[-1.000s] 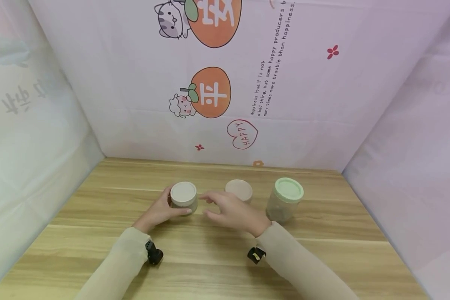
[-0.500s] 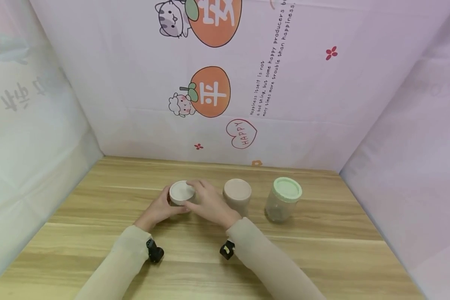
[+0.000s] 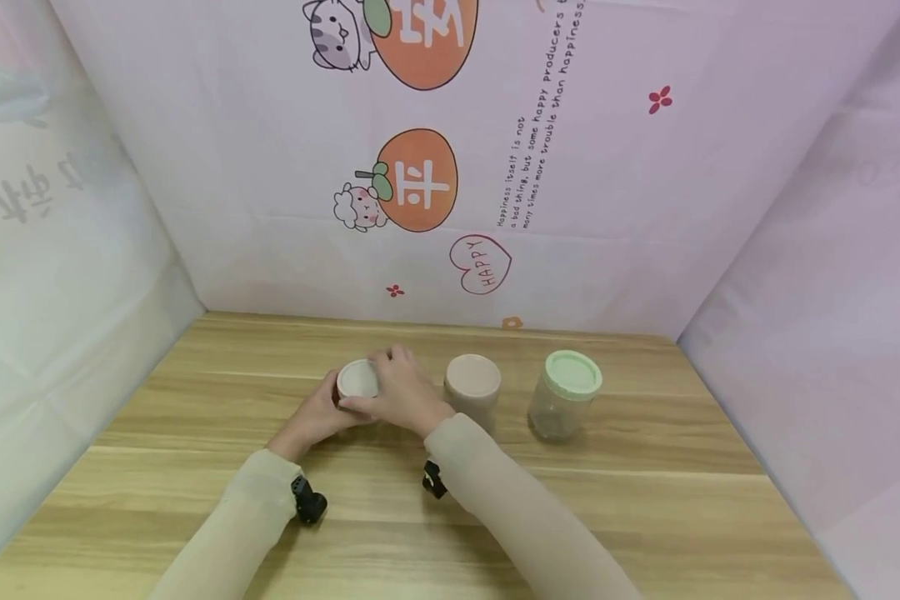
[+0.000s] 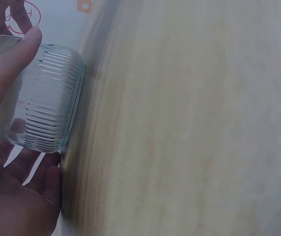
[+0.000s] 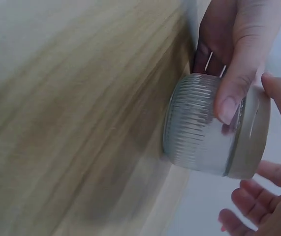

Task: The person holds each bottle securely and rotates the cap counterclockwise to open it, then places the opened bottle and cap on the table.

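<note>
A short ribbed glass jar (image 5: 192, 128) stands upright on the wooden table with an off-white lid (image 3: 356, 380) on it. My left hand (image 3: 318, 423) grips the glass body from the left, its thumb lying across the near side in both wrist views. From the right, my right hand (image 3: 405, 393) holds the lid's rim between thumb and fingers and covers the lid's right part in the head view. Beside my right hand stands a jar with a pinkish-beige lid (image 3: 472, 377), partly hidden by the right forearm.
Farther right is a taller clear jar with a light green lid (image 3: 573, 375). The wooden table (image 3: 645, 517) meets printed white cloth (image 3: 592, 275) at the back and plain-looking cloth at the sides.
My right hand has moved left, from in front of the pinkish-beige lid onto the off-white lid, and its fingers have closed around the rim. The left hand keeps holding the jar.
</note>
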{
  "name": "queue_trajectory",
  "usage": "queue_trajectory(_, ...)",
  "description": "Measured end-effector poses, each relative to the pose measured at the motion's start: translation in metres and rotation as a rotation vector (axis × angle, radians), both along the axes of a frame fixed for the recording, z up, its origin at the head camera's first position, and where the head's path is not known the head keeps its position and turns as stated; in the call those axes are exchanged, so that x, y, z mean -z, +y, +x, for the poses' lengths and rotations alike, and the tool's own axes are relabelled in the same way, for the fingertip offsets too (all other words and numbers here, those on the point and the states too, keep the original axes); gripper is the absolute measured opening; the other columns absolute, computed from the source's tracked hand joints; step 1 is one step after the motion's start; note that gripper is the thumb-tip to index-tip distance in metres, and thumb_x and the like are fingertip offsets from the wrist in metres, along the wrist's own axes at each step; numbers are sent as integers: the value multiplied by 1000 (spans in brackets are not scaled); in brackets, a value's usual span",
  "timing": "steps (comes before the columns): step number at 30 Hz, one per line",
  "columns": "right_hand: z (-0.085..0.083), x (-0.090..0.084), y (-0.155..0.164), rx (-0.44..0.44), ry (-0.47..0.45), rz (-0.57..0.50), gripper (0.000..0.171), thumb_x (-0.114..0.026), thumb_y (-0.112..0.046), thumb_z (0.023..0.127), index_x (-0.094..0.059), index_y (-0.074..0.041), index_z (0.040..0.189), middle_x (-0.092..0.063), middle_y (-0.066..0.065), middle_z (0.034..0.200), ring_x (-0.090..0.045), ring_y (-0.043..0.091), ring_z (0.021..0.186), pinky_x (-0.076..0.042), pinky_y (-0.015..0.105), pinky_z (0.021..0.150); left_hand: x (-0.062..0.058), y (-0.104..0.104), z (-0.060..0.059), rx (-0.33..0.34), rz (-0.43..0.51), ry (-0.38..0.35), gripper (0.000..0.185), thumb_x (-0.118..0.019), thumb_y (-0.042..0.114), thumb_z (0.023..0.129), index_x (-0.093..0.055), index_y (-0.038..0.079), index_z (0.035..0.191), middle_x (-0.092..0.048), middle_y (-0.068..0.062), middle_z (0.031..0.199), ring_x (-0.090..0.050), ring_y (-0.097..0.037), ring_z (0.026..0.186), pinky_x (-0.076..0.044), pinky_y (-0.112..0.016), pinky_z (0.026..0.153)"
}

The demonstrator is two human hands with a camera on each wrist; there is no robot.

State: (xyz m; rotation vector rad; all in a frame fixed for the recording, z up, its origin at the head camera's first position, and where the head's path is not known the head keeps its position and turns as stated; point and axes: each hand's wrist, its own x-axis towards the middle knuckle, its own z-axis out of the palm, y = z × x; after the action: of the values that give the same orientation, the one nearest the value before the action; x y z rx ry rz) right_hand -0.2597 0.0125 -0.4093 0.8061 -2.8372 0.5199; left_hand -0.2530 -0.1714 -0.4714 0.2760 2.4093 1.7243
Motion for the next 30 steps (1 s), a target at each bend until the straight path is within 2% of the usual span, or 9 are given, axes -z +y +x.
queue_trajectory(5, -3, 0, -4, 13, 10, 50, 81, -64, -71, 84, -59, -6, 133, -55, 8, 122, -49, 19, 106, -48, 31, 87, -2, 0, 0, 14, 4, 19, 91, -84, 22, 84, -28, 9, 154, -40, -19, 149, -42, -39, 133, -39, -55, 107)
queue_trajectory(12, -10, 8, -3, -13, -47, -26, 79, -68, -65, 86, -57, -8, 140, -53, 6, 130, -47, 21, 116, -47, 33, 93, -5, -1, 1, 37, 4, 5, 90, -82, 23, 86, -26, 10, 155, -39, -19, 149, -40, -38, 134, -37, -56, 108)
queue_trajectory(19, -14, 11, 2, -73, -54, -65, 74, -69, -57, 87, -55, -13, 144, -54, 5, 139, -46, 22, 122, -47, 37, 95, -6, -3, 2, 49, -4, 16, 88, -82, 24, 86, -27, 9, 154, -40, -18, 148, -39, -36, 135, -36, -55, 109)
queue_trajectory(26, -13, 8, 4, -124, -116, -57, 82, -70, -47, 83, -43, -14, 153, -47, 2, 151, -43, 21, 122, -46, 35, 91, -8, -5, 4, 61, -19, 17, 89, -81, 25, 88, -25, 7, 155, -36, -20, 152, -36, -39, 138, -33, -58, 111)
queue_trajectory(30, -12, 7, 3, -166, -149, -98, 88, -72, -39, 83, -33, -16, 158, -37, 11, 157, -41, 27, 133, -45, 41, 98, -6, -6, 3, 63, -14, 20, 88, -80, 24, 89, -24, 4, 155, -34, -22, 153, -33, -41, 140, -29, -58, 113)
